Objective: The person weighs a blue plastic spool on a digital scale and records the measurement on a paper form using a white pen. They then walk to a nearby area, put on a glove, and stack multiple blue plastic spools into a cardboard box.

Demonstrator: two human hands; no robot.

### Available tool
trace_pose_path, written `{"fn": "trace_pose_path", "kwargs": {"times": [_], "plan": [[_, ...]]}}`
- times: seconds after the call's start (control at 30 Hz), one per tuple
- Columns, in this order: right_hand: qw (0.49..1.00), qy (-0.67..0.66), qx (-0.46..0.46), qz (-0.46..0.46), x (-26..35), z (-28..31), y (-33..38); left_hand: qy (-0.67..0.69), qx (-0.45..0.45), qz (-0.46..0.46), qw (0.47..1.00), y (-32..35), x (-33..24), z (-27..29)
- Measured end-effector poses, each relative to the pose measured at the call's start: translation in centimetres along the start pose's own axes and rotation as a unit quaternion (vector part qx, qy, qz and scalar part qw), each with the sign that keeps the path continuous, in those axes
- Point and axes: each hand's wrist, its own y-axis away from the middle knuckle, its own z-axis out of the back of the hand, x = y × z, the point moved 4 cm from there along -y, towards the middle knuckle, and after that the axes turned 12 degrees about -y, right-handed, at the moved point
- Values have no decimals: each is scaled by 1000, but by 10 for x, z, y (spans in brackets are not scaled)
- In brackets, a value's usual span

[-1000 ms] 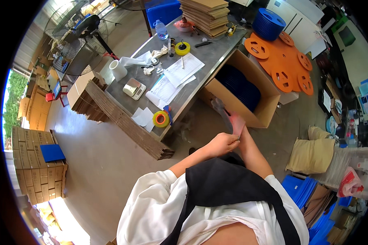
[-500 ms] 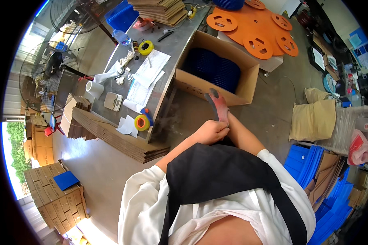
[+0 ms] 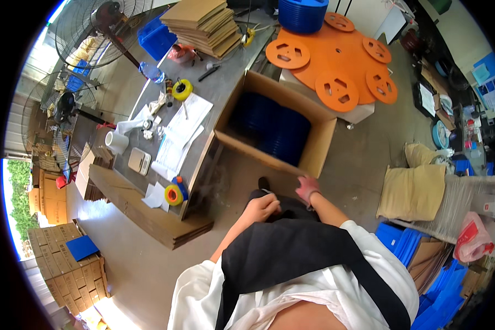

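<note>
My right hand (image 3: 308, 190), in a pinkish work glove, is just short of the near right edge of an open cardboard box (image 3: 261, 157). Its thumb and fingers look apart, with nothing visible between them. Bare and curled closed, my left hand (image 3: 263, 208) hangs in front of my dark trousers; whether anything is inside it is hidden. Rows of dark blue ribbed round pieces (image 3: 285, 135) fill much of the box. Beyond it, orange discs with cut-out holes (image 3: 337, 89) lie around a large orange plate (image 3: 338, 50), and a stack of blue discs (image 3: 302, 15) stands behind.
On my left a metal workbench (image 3: 206, 91) carries papers, tape rolls (image 3: 174, 194), a small scale (image 3: 139, 161) and stacked cardboard (image 3: 203, 25). Flat cartons (image 3: 143, 206) lean against it. Sacks (image 3: 412, 190) and blue folded sheets (image 3: 404, 239) are on my right.
My hands have parted: the left was at the right wrist by the glove cuff. The right hand has turned and lowered beside the box. The view has shifted, showing more of the bench's far end.
</note>
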Motion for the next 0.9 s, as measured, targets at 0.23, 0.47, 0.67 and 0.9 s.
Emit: {"fn": "trace_pose_path", "kwargs": {"times": [0.23, 0.47, 0.67, 0.9], "plan": [[933, -54, -16, -357, -167, 102, 30, 91, -134, 126, 979, -89, 68, 44], [977, 15, -48, -209, -288, 141, 6, 89, -155, 56, 982, -205, -23, 45], [995, -84, -3, -48, -424, 135, -70, 19, -181, 84, 980, -263, -70, -20], [939, -312, 42, -138, -399, 310, -91, -77, -159, 162, 971, -273, -80, -167]]}}
